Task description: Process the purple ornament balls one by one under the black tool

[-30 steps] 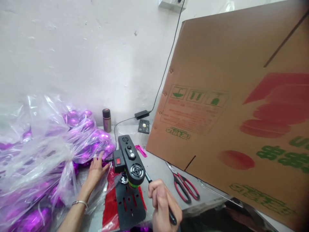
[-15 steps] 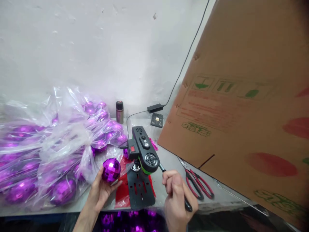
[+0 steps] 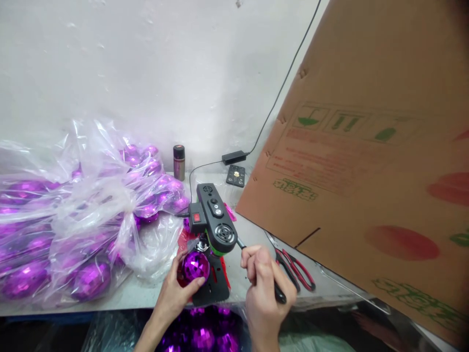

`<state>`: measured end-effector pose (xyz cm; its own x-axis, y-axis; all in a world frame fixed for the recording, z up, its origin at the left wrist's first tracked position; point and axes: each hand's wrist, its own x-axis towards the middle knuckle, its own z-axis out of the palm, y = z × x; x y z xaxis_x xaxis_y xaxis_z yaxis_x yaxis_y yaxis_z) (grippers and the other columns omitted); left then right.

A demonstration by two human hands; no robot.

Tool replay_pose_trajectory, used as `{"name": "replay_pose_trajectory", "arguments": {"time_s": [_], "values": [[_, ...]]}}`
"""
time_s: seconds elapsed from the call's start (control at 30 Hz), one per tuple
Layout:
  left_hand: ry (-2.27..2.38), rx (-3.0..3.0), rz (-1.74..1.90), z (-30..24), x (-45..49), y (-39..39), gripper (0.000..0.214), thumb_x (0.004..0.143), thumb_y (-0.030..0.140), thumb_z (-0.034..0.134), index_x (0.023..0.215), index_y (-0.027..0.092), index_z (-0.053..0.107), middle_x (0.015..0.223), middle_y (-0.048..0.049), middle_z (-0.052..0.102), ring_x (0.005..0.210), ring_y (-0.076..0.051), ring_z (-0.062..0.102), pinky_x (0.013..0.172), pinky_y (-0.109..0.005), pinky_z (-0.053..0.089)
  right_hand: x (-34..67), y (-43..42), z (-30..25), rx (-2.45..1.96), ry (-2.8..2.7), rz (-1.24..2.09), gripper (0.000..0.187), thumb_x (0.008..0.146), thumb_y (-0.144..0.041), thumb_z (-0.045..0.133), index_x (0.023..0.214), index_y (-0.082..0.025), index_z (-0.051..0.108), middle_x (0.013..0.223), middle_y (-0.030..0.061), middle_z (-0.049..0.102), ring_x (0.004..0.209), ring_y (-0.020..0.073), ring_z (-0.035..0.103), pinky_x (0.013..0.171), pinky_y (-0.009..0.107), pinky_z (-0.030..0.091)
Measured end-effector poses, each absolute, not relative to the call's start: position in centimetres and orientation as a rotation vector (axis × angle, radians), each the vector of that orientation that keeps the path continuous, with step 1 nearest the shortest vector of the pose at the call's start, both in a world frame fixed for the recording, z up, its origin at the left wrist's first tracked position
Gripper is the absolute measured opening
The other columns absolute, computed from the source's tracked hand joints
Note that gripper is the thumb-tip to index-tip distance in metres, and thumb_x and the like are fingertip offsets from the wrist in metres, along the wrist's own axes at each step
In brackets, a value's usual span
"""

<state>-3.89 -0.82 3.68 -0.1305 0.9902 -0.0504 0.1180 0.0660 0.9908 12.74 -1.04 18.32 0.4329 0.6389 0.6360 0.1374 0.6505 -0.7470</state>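
Note:
A shiny purple faceted ball [image 3: 195, 267] is held by my left hand [image 3: 179, 286], thumb in front and fingers curled behind. It is over the black slotted base plate [image 3: 210, 292] of a small machine, close to the metal fitting under its head. The machine's black head [image 3: 217, 219] has round vents, and a side box carries a red switch [image 3: 197, 216]. My right hand [image 3: 269, 283] is closed round a black-handled rod [image 3: 280, 293] whose metal shaft reaches the head's right side. A red sheet [image 3: 225, 274] lies partly beneath the base plate.
Clear plastic bags of purple balls [image 3: 91, 278] fill the left. A large cardboard box [image 3: 348, 186] leans at right, near red-handled shears [image 3: 298, 269]. Behind are a dark-capped bottle [image 3: 179, 164], a black card-like item [image 3: 235, 176] and a power adapter [image 3: 234, 157]. More balls [image 3: 202, 337] sit below the table edge.
My left hand has moved right with the purple ball, from beside the machine to over its base plate. My right hand keeps its grip on the rod. The camera view has shifted slightly.

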Motion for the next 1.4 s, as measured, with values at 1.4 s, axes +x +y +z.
{"name": "replay_pose_trajectory", "arguments": {"time_s": [1.4], "values": [[1.42, 1.561, 1.265, -2.0, 0.8, 0.8, 0.078, 0.065, 0.031, 0.085, 0.139, 0.019, 0.064, 0.136, -0.0162, 0.075, 0.127, -0.04, 0.072, 0.113, -0.06, 0.057, 11.9, -0.7, 14.2, -0.749, -1.075, 0.207, 0.052, 0.114, -0.024, 0.044, 0.062, -0.022, 0.042, 0.058, -0.0059, 0.044, 0.055, 0.0096, 0.048, 0.053, 0.027, 0.033]]}}
